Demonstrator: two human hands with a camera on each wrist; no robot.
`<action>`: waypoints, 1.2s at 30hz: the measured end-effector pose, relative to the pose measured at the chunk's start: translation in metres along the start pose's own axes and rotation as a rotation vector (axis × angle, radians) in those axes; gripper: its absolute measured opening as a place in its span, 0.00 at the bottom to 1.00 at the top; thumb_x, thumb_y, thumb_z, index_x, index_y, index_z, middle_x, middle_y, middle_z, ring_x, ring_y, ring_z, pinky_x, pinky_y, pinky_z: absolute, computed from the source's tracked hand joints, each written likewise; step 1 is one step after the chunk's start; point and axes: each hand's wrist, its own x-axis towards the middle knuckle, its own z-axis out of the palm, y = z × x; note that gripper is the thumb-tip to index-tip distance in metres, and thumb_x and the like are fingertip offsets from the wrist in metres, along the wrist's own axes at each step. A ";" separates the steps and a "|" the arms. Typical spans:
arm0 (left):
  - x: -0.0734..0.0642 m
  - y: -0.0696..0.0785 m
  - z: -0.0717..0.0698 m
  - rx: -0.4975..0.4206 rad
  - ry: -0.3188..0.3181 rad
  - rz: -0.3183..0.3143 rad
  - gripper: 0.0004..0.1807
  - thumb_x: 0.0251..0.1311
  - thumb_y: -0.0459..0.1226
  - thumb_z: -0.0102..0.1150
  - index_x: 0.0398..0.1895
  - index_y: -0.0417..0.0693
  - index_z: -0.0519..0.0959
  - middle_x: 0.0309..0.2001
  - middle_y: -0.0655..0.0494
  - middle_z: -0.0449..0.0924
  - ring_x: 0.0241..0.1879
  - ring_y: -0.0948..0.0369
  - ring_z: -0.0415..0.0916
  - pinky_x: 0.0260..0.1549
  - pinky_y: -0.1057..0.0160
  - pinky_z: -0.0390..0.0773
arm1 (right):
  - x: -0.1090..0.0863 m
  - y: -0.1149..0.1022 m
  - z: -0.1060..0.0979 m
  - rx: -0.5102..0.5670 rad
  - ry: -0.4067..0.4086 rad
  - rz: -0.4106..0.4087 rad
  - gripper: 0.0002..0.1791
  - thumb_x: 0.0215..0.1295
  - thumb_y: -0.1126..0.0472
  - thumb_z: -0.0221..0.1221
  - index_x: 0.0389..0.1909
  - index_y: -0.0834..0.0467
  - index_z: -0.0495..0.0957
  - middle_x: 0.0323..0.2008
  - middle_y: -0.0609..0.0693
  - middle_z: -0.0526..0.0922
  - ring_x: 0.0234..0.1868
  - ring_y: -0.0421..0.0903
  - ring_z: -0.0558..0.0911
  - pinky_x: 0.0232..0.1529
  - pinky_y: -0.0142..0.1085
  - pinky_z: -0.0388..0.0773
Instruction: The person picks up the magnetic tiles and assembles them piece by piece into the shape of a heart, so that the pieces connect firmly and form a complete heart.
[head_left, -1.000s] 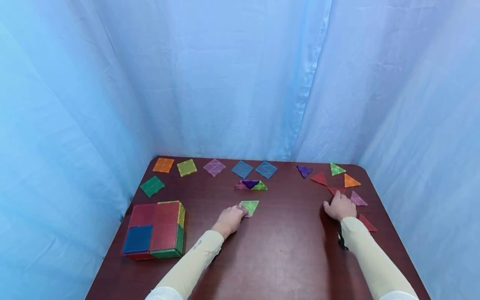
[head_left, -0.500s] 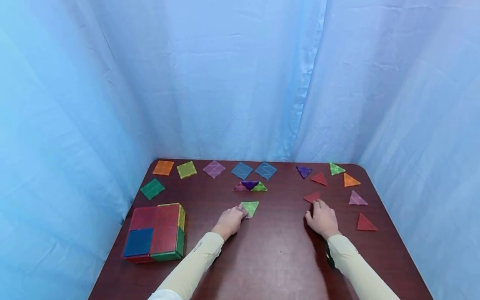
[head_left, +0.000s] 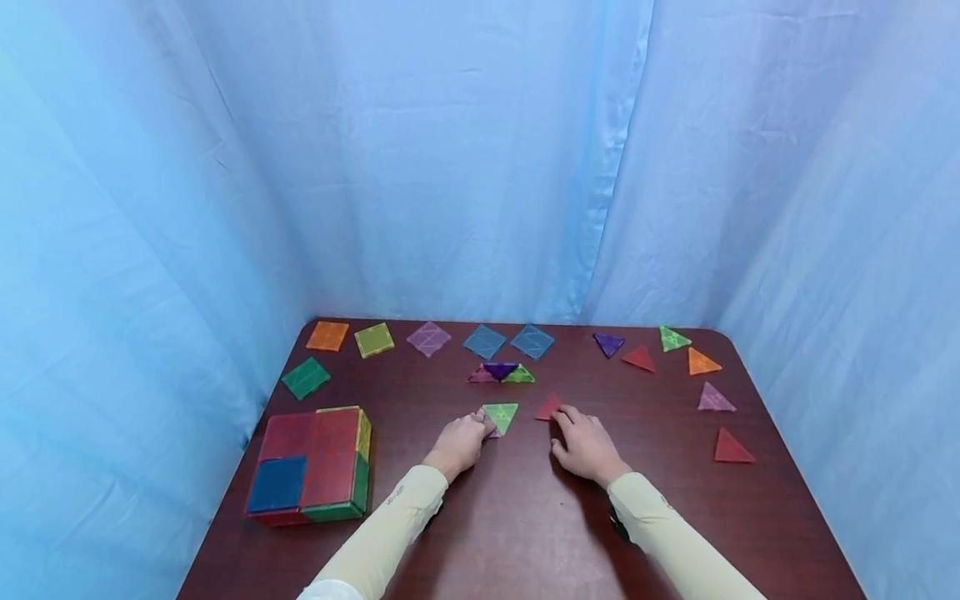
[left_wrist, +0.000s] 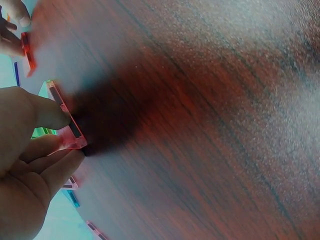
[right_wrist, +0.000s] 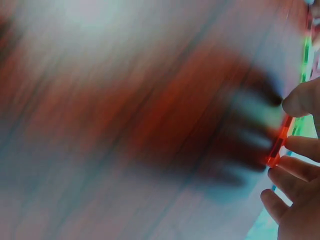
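Note:
My left hand pinches a pink-purple triangular magnetic tile between thumb and fingers. That tile lies against the left side of a light green triangular tile, mostly covered by the fingertips in the head view. A little to the right, the fingertips of my right hand touch a red triangular tile along its right side, with the thumb apart from it. In the right wrist view the red tile shows edge-on beside the spread fingers. Just beyond is a joined strip of purple, pink and green triangles.
A block built of coloured square tiles stands on the left of the dark wooden table. Loose square tiles, such as an orange one, line the back. Several loose triangles, including a red one, lie along the right side.
My right hand has slid the red triangle leftward from the group on the right to near the green tile. The left hand stays in place.

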 end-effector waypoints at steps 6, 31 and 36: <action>-0.001 0.000 0.001 -0.020 0.027 -0.001 0.13 0.66 0.31 0.58 0.47 0.54 0.86 0.55 0.49 0.85 0.45 0.52 0.86 0.38 0.54 0.86 | 0.005 -0.027 0.001 0.068 -0.044 -0.128 0.28 0.64 0.54 0.64 0.63 0.63 0.77 0.61 0.61 0.79 0.60 0.57 0.80 0.57 0.54 0.77; -0.003 -0.010 0.002 -0.213 0.001 -0.009 0.17 0.68 0.33 0.59 0.59 0.50 0.84 0.66 0.39 0.75 0.63 0.47 0.77 0.59 0.53 0.79 | 0.031 -0.036 0.016 0.051 -0.030 0.032 0.29 0.68 0.48 0.65 0.62 0.62 0.78 0.60 0.59 0.77 0.59 0.59 0.76 0.56 0.54 0.74; -0.007 -0.015 0.001 -0.446 0.015 -0.143 0.23 0.67 0.37 0.62 0.64 0.41 0.77 0.66 0.34 0.70 0.66 0.39 0.67 0.64 0.45 0.72 | 0.030 -0.038 0.013 0.093 -0.056 0.057 0.29 0.68 0.49 0.65 0.62 0.63 0.78 0.61 0.60 0.77 0.61 0.61 0.75 0.58 0.56 0.73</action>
